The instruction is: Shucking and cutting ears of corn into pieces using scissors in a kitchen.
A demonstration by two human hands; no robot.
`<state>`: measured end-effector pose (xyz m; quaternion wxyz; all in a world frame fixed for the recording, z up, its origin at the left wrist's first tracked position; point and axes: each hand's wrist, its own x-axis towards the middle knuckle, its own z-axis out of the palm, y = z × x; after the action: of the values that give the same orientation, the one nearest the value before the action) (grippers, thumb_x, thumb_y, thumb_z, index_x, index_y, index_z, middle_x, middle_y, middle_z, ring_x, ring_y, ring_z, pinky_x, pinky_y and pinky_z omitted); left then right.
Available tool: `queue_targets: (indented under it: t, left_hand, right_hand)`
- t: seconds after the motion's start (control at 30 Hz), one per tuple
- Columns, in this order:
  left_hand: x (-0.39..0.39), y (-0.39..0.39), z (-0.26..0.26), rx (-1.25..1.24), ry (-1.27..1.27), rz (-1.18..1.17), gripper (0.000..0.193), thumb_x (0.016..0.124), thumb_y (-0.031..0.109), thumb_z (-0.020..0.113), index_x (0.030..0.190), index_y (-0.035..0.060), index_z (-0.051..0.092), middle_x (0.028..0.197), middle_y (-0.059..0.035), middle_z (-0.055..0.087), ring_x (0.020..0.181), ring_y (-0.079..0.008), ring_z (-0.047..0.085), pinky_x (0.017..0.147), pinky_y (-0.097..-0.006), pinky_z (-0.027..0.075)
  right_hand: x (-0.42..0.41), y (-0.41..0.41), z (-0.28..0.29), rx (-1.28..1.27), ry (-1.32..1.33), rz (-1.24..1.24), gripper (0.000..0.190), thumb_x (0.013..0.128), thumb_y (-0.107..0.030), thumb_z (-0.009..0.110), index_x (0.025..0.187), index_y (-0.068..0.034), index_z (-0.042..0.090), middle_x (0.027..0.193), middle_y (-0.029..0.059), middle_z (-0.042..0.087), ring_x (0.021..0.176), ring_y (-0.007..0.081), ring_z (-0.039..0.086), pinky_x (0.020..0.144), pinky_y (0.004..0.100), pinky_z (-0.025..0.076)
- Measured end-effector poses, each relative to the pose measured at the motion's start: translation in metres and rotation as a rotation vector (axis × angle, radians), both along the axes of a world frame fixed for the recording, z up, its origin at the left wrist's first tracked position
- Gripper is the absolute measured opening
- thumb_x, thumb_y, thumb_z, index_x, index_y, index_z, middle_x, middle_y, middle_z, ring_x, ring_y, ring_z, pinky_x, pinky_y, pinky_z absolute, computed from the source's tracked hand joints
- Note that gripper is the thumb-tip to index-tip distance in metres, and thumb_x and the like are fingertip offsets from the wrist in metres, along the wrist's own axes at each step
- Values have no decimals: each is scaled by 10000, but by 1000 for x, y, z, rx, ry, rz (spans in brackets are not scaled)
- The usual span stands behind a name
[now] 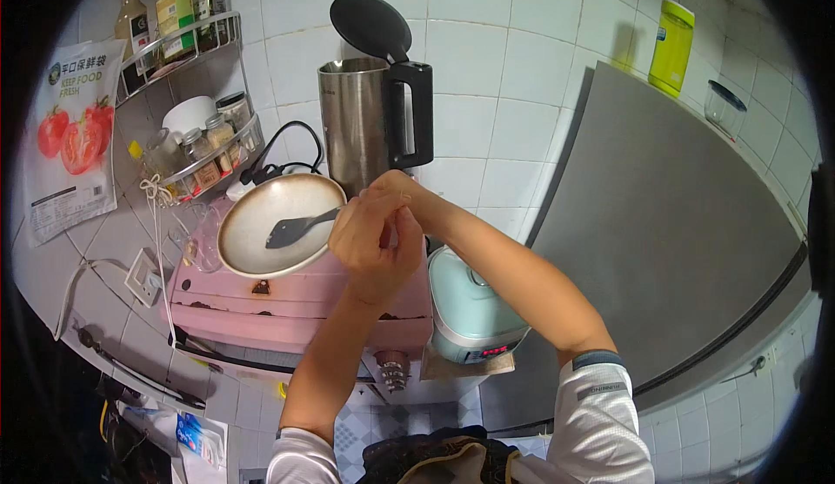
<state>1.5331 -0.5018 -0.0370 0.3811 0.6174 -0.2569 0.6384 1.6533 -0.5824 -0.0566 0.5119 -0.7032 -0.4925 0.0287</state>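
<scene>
My left hand (381, 242) is in front of the steel jug's base, with bent fingers and its thumb close to the fingertips. Behind and partly hidden by it, my right hand (394, 190) reaches across from the right; its fingers are mostly hidden. A black spatula (292, 231) has its blade in a shallow cream bowl (244, 249) with a brown rim; its handle disappears behind my left hand, so which hand touches it is unclear. The bowl is over a pink countertop oven (228, 301). The stainless-steel jug (355, 125) stands behind, its black lid (370, 26) raised.
A mint-green rice cooker (473, 295) stands right of the oven, beside a grey refrigerator (652, 223). On the left wall are a wire corner rack (186, 37) with bottles and jars, a hanging plastic bag pack (72, 138) and a wall socket (142, 278) with cords.
</scene>
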Motion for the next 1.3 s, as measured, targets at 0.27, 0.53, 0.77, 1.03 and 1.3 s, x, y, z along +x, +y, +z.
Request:
queue_targets:
  t: [0.27, 0.53, 0.77, 1.03, 1.3]
  left_hand:
    - [-4, -5, 4, -1, -54, -47, 127, 707, -54, 577, 796, 32, 607, 583, -28, 451, 469, -120, 404, 411, -243, 278]
    - [-13, 7, 3, 12, 26, -60, 81, 721, -41, 556, 754, 18, 601, 590, -44, 489, 472, -115, 418, 436, -234, 311]
    - [-24, -33, -1, 106, 816, -279, 211, 841, 183, 546, 758, -10, 562, 633, -119, 570, 548, -242, 544, 537, -344, 412]
    - [3, -61, -34, 253, 1356, -495, 281, 851, 229, 550, 864, -51, 571, 752, -151, 644, 700, -225, 626, 619, -360, 468]
    - [25, -64, -31, 882, 1089, 194, 202, 752, 160, 536, 747, -20, 629, 788, -216, 635, 783, -367, 622, 706, -443, 501]
  right_hand:
    - [-21, -9, -4, -40, 370, 69, 356, 845, -294, 552, 574, -62, 538, 503, -24, 395, 428, 76, 320, 384, 271, 217]
    - [-136, -64, 51, 230, 577, -440, 399, 949, -387, 405, 768, -56, 537, 542, -41, 383, 445, 54, 301, 397, 221, 219]
    - [-189, -83, -35, 636, 759, -532, 365, 962, -404, 382, 846, -80, 502, 585, -42, 385, 487, 40, 309, 428, 192, 234]
    - [-181, -89, -85, 558, 905, -453, 324, 963, -339, 396, 824, -77, 527, 596, -25, 418, 469, 75, 360, 427, 220, 285]
    - [-145, -170, -125, -87, -174, -1164, 87, 772, -136, 622, 781, -49, 615, 831, 130, 566, 802, 326, 545, 717, 408, 433]
